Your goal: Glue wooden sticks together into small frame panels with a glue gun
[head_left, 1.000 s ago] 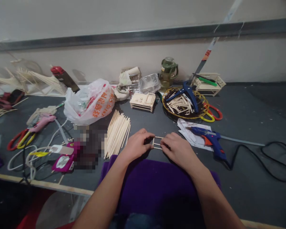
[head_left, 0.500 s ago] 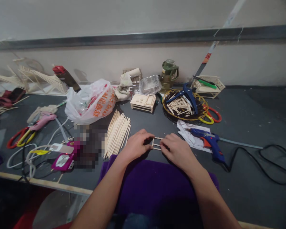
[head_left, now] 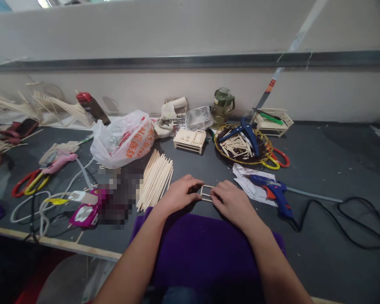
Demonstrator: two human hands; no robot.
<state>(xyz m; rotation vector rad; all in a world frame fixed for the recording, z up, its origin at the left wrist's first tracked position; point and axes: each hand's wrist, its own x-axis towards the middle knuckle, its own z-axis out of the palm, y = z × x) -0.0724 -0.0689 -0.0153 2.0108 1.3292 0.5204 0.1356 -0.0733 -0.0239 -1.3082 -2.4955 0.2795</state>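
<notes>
Small rectangular frame of pale thin wooden sticks (head_left: 206, 194) on the dark grey tabletop (head_left: 329, 169), between both hands, just beyond the purple cloth (head_left: 202, 249); left hand (head_left: 182, 194): thumb and forefinger pinching its left end; right hand (head_left: 232, 200): thumb and fingers bent together, pinching its right end, exact contact hidden; loose pale wooden sticks (head_left: 155, 181) lie near the left hand; blue glue gun with orange trigger (head_left: 277, 192) lies right of the right hand, nose over white paper sheets (head_left: 256, 192).
</notes>
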